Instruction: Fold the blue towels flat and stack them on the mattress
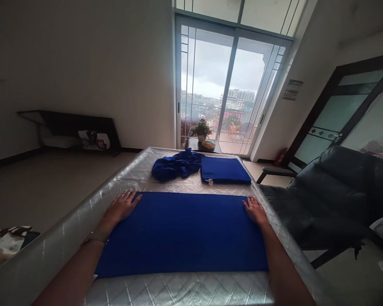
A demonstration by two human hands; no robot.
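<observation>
A blue cloth (188,233) lies spread flat in a wide rectangle on the quilted mattress (178,291). My left hand (124,205) rests on its far left corner, fingers stretched out and pointing away from me. At the far right corner, my right hand (254,210) lies flat with its fingers slightly spread. Neither hand grips the fabric. Beyond the cloth sits a neatly folded blue cloth (225,170) with a small white tag. Left of that is a crumpled blue cloth (177,165), touching or nearly touching the folded one.
A black armchair (325,195) stands close along the mattress's right side. Past the far end, a small table holds a potted plant (202,129) before the sliding glass door (220,89). On the left, a dark bench-like frame (79,127) stands against the wall.
</observation>
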